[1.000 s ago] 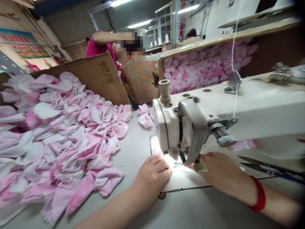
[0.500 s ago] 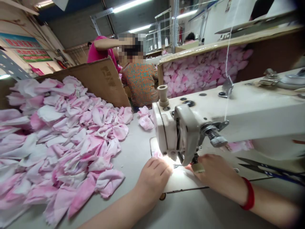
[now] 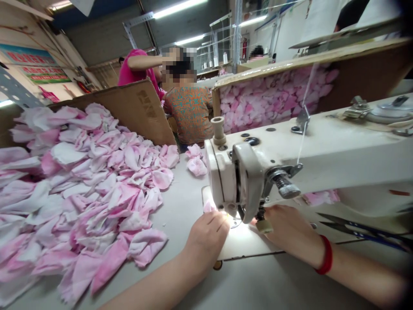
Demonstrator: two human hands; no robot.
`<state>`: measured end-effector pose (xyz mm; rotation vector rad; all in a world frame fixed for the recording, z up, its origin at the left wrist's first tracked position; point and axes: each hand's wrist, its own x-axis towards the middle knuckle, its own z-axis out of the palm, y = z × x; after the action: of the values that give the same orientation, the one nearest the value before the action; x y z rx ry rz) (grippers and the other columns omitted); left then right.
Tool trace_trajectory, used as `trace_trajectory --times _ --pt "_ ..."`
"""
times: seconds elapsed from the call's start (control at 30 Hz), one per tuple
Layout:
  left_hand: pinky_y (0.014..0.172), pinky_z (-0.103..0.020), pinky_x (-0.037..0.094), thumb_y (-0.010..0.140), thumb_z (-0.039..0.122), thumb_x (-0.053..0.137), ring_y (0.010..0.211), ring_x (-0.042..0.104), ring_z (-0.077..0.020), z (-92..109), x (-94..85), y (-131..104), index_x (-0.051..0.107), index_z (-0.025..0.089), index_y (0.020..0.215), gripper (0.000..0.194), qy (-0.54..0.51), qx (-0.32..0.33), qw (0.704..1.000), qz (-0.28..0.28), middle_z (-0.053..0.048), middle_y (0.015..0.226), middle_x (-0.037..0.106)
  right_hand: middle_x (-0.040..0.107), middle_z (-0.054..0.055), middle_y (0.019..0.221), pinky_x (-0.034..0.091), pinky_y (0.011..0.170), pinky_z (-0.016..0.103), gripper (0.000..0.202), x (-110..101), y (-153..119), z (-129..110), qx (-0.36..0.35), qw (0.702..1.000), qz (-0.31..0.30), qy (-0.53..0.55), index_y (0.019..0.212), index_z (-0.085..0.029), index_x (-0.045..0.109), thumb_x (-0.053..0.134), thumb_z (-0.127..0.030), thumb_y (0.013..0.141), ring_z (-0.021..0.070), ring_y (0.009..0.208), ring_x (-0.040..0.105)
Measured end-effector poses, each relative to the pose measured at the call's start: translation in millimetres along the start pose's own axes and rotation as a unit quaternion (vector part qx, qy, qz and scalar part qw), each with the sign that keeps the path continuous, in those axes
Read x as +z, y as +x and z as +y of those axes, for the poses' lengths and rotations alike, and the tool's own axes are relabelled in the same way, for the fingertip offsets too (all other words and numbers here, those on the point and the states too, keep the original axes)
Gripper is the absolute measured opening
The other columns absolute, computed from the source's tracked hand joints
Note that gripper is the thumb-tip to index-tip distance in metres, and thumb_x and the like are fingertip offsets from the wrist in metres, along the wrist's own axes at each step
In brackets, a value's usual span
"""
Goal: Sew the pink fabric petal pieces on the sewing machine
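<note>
A white sewing machine (image 3: 254,172) stands in front of me, its lamp lighting the needle area brightly. My left hand (image 3: 208,232) lies left of the needle with its fingers curled together on a small pink cloth piece (image 3: 209,206), which shows just beyond the knuckles. To the right of the needle, my right hand (image 3: 287,228) reaches in with bent fingers. The needle-bar parts hide most of its fingertips, so what they hold cannot be made out. A red band (image 3: 325,255) circles the right wrist.
A big heap of pink and white cloth pieces (image 3: 106,181) covers the left of the table. Thread snips (image 3: 358,230) lie at the right. Cardboard (image 3: 138,107) stands behind the heap; a box of pink pieces (image 3: 267,97) stands behind the machine. Two co-workers (image 3: 190,112) are beyond.
Both hands have slid a little forward beside the needle, and more of the metal needle plate shows between them. The view has shifted slightly. The cloth heap has stayed as it was.
</note>
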<state>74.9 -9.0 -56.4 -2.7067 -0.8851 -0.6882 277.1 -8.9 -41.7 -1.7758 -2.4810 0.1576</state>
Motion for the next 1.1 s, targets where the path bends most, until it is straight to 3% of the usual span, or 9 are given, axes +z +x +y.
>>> trace_trajectory --times 0.27,0.43,0.53,0.77,0.93,1.1 --pt "0.075 -0.029 0.049 0.089 0.014 0.036 0.084 0.056 -0.0159 -6 -7.9 4 0.054 0.015 0.092 0.018 -0.073 -0.005 0.997 -0.02 -0.004 0.08 0.062 0.066 0.006 0.067 0.033 0.05 0.029 0.017 -2 -2 -1 0.0 1.0 -0.004 -0.002 0.081 -0.019 0.06 0.043 -0.023 0.078 0.0238 0.064 0.062" --pt "0.077 -0.032 0.049 0.088 0.012 0.036 0.092 0.054 -0.0196 -3 -10.7 2 0.049 0.01 0.105 0.022 -0.057 0.0 0.996 -0.065 -0.009 0.091 0.061 0.065 0.005 0.066 0.031 0.051 0.03 0.023 -2 1 0 -0.008 1.0 -0.007 0.017 0.073 -0.02 0.059 0.038 -0.024 0.082 0.0236 0.064 0.062" --pt "0.075 -0.032 0.049 0.087 0.011 0.036 0.092 0.053 -0.0202 -2 -12.4 1 0.049 0.008 0.102 0.019 -0.06 0.011 0.994 -0.091 -0.01 0.088 0.06 0.065 0.004 0.067 0.03 0.052 0.029 0.023 -1 2 1 -0.003 1.0 -0.006 0.027 0.072 -0.021 0.059 0.039 -0.025 0.081 0.0219 0.064 0.061" --pt "0.071 -0.028 0.049 0.088 0.009 0.033 0.077 0.054 -0.0164 -8 -4.6 3 0.053 0.013 0.084 0.021 -0.046 0.013 0.998 -0.051 -0.005 0.078 0.058 0.064 0.005 0.064 0.027 0.05 0.028 0.028 -2 5 2 0.018 1.0 -0.01 0.002 0.058 -0.019 0.055 0.039 -0.025 0.08 0.0195 0.061 0.061" --pt "0.074 -0.03 0.048 0.086 0.007 0.035 0.074 0.054 -0.0157 -15 4.3 2 0.052 0.015 0.077 0.021 -0.034 0.01 0.997 -0.064 -0.004 0.075 0.057 0.064 0.006 0.064 0.027 0.05 0.029 0.028 -4 6 1 -0.01 1.0 -0.015 -0.017 0.06 -0.019 0.055 0.036 -0.02 0.081 0.0208 0.063 0.061" --pt "0.074 -0.03 0.048 0.086 0.008 0.037 0.074 0.053 -0.0159 -17 3.4 2 0.052 0.016 0.077 0.019 -0.033 0.019 0.998 -0.053 -0.004 0.075 0.057 0.064 0.008 0.064 0.03 0.05 0.029 0.026 -14 8 7 0.01 1.0 -0.017 -0.018 0.065 -0.019 0.059 0.039 -0.025 0.08 0.0233 0.065 0.062"
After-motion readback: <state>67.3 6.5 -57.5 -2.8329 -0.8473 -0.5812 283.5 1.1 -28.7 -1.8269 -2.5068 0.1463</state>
